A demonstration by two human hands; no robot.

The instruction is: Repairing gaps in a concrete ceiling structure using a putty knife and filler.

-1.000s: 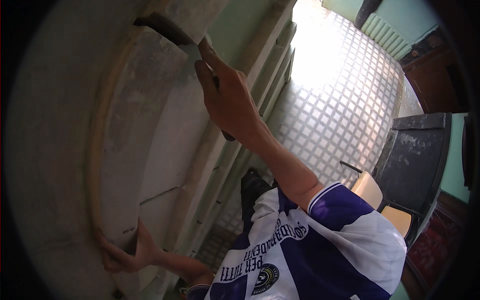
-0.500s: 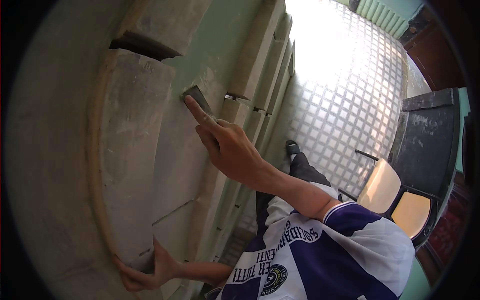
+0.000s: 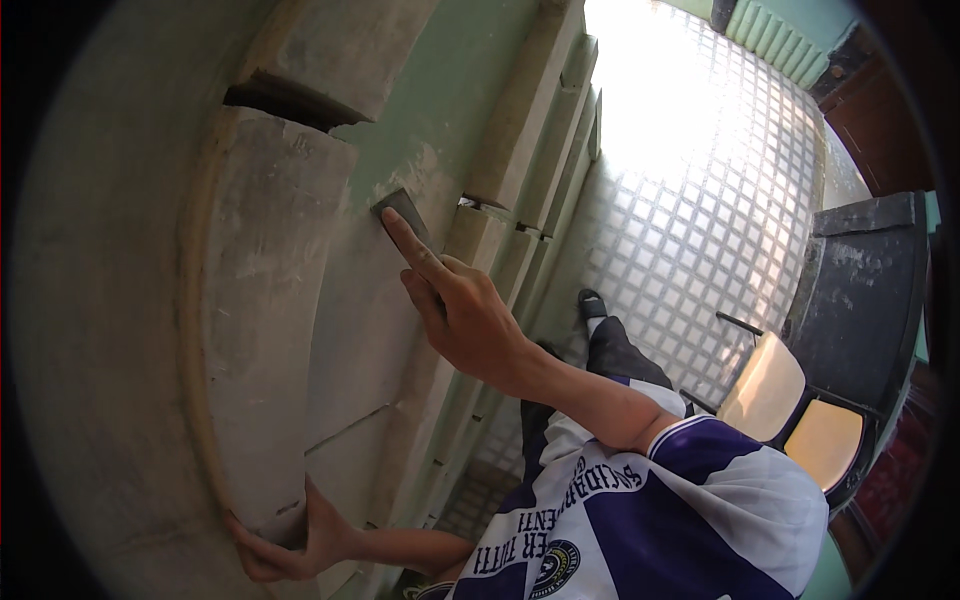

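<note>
My right hand (image 3: 465,310) holds a putty knife with a dark, flat blade (image 3: 402,215). Its index finger lies stretched along the blade. The blade's end rests on a pale, scraped patch (image 3: 420,170) of a green-painted surface (image 3: 470,90). Down at the lower left, my left hand (image 3: 300,545) grips across a long grey ledge (image 3: 260,290), fingers at its outer edge and thumb on the opposite side. The fingertips are partly hidden there. A thin crack or seam (image 3: 345,428) runs across the pale surface between my hands.
A dark gap (image 3: 295,100) separates the ledge from another block (image 3: 330,50). Stepped ledges (image 3: 525,120) run alongside, above a tiled floor (image 3: 680,200). Toward the right stand a pale-seated chair (image 3: 765,385) and a dark table (image 3: 855,290). A ribbed radiator (image 3: 777,40) is at the far wall.
The putty knife and my right hand have shifted slightly toward me along the surface. My left hand stays at the ledge. The whole view has moved a little.
</note>
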